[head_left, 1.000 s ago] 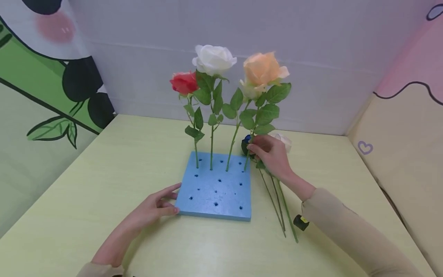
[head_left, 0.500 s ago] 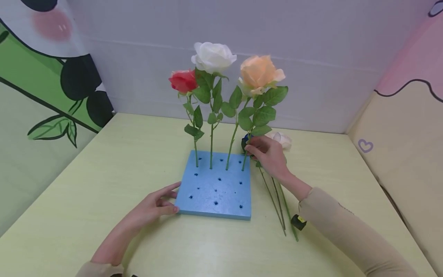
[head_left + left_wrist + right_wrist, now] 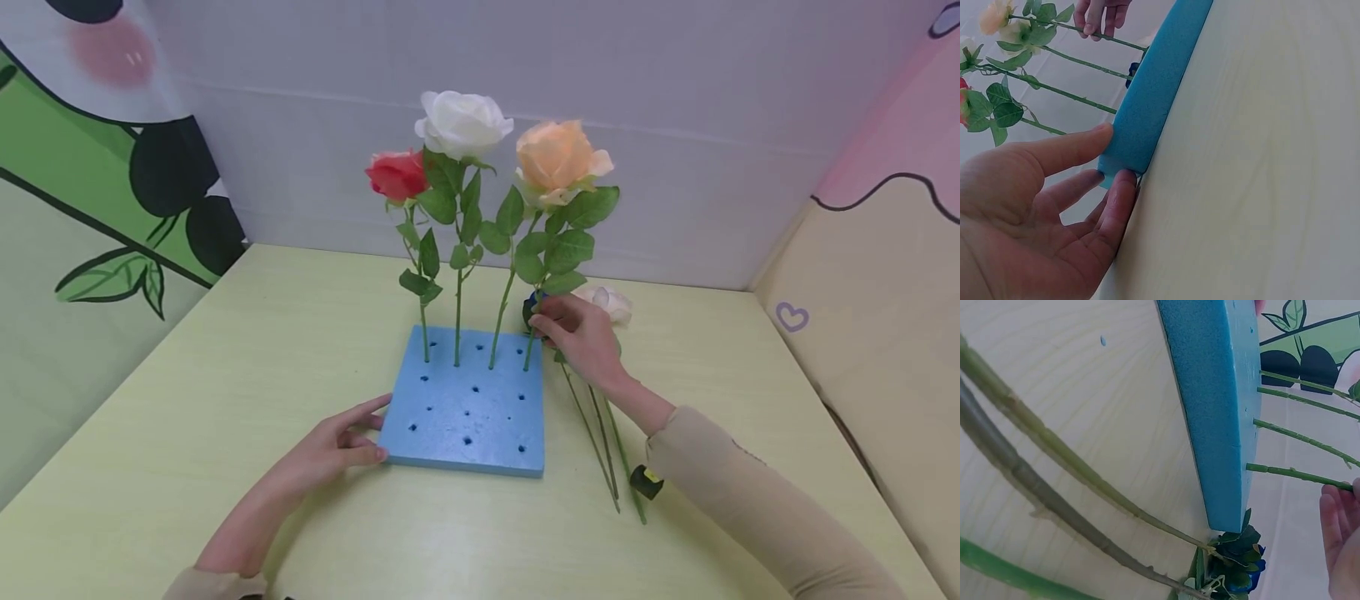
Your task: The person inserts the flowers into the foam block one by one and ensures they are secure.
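Observation:
My right hand pinches the green stem of a peach rose, whose lower end meets the blue foam board at the right of its row. White and red roses stand upright in that row, along with a paler rose partly hidden behind the peach bloom. At the board's near left corner my left hand rests its thumb and extended fingers against the edge. The left wrist view shows the thumb at the top edge and other fingertips lower on the side.
Right of the board lie loose flower stems, with a pale bloom and a dark blue flower at their far end. A small black object lies beside the stems. Several holes dot the board. A wall stands behind the table.
The peach rose and my right hand have shifted slightly left, and its stem end has moved a little left on the board. My left hand stays at the board's corner.

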Demonstrator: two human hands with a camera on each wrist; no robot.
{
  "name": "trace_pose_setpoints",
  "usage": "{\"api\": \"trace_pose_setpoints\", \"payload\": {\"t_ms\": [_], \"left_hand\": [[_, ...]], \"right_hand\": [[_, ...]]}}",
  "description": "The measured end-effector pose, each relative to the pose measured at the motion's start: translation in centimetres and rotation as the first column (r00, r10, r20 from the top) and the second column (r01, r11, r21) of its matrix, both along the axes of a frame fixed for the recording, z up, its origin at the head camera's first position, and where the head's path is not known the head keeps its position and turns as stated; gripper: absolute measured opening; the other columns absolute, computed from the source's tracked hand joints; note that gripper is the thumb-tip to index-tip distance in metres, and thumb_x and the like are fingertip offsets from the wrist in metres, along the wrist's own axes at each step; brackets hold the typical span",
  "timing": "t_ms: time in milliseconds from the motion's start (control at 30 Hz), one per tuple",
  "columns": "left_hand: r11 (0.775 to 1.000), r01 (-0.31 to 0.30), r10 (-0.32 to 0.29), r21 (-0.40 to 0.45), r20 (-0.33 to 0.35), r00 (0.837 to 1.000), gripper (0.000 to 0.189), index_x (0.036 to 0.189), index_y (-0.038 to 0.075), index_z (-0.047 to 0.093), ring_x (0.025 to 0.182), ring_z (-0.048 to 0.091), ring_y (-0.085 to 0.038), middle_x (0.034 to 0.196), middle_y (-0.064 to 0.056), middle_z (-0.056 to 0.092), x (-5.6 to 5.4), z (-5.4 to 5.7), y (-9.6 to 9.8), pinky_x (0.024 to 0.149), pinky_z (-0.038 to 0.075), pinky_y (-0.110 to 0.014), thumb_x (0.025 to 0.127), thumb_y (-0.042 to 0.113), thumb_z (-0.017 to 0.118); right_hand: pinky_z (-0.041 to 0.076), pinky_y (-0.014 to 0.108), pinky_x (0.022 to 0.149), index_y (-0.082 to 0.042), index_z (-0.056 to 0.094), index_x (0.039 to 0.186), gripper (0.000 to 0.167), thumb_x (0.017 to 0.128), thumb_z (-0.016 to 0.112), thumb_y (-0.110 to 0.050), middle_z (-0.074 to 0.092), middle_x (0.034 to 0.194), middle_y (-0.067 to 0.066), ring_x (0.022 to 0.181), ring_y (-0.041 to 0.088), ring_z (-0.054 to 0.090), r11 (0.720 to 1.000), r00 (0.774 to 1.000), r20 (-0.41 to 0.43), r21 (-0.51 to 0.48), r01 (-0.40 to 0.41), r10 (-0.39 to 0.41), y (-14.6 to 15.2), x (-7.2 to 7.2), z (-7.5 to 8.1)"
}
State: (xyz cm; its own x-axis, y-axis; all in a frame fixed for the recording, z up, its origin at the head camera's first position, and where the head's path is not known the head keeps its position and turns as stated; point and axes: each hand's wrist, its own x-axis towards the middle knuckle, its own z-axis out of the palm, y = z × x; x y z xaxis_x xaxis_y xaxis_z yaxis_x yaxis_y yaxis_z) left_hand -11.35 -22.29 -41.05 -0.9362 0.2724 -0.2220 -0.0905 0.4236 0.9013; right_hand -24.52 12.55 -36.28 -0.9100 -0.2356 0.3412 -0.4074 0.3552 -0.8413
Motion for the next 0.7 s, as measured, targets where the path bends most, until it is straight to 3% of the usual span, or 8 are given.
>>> {"api": "trace_pose_setpoints", "payload": {"t_ms": [133,400,700], "left_hand": [[1.0,0.0,0.0,0.001,0.0,1.0,0.074,0.154,0.015,0.034,0.097,0.066,-0.018,0.137,-0.022,0.052,-0.02,0.01,0.0,0.091,0.044,-0.034,0.09,0.019,0.071],[1.0,-0.002,0.002,0.005,0.004,1.0,0.074,0.154,0.015,0.035,0.097,0.066,-0.018,0.137,-0.021,0.053,0.05,0.07,0.03,0.09,0.044,-0.032,0.09,0.019,0.072],[1.0,-0.006,0.006,-0.006,0.008,1.0,0.074,0.154,0.016,0.035,0.098,0.066,-0.018,0.137,-0.021,0.053,0.04,0.14,0.07,0.091,0.044,-0.033,0.09,0.019,0.071]], "right_hand": [[0.059,0.037,0.069,0.003,0.069,0.107,0.024,0.092,0.07,-0.016,0.074,0.093,0.021,0.069,0.0,0.067,1.0,1.0,-0.002,0.003,-0.005,0.005,-0.08,0.0,0.03],[0.055,0.021,0.064,0.004,0.068,0.109,0.023,0.093,0.068,-0.012,0.073,0.097,0.024,0.068,-0.003,0.065,1.0,1.0,0.001,-0.001,-0.013,0.013,-0.24,0.05,0.05],[0.059,0.033,0.067,0.0,0.07,0.102,0.018,0.092,0.07,-0.014,0.074,0.093,0.021,0.069,0.003,0.068,1.0,1.0,-0.023,0.005,-0.01,0.01,-0.2,0.11,0.14]]}}
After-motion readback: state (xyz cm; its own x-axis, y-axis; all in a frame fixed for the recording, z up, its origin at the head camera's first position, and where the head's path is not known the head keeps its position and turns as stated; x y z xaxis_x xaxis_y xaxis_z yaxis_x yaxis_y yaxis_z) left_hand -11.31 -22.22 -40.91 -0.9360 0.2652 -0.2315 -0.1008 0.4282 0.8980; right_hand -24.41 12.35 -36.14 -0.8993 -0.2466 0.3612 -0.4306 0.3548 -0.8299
